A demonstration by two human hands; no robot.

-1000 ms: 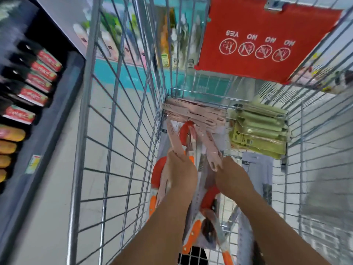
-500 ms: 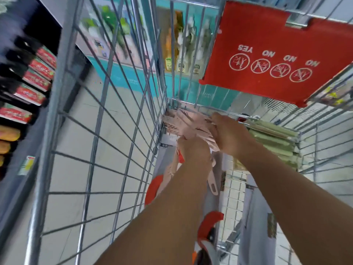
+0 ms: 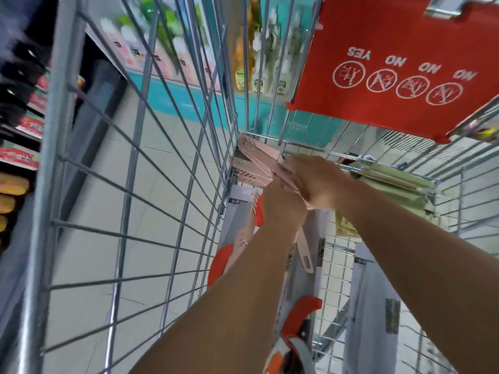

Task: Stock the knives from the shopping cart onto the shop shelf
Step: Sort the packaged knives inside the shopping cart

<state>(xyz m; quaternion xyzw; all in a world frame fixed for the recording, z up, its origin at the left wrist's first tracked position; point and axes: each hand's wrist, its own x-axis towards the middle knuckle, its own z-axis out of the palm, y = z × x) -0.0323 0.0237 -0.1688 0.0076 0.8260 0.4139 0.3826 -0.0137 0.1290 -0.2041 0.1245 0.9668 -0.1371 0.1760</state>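
Red flap (image 3: 405,36): "YES", "NO"

- red plastic flap (image 3: 391,58) at 1 o'clock, white upside-down "YES NO NO NO" with circle icons
- green flat packs (image 3: 391,184) stacked at 3 o'clock, against wire wall
- grey printed bag (image 3: 378,306) at 5 o'clock
- pale tiled floor (image 3: 89,260) at 8 o'clock, seen through wire
- teal display base (image 3: 172,103) at 11 o'clock, blurred bottles (image 3: 240,63) above it
- dark bottles with red labels (image 3: 29,122) at 9 o'clock, yellow items (image 3: 10,193) below them
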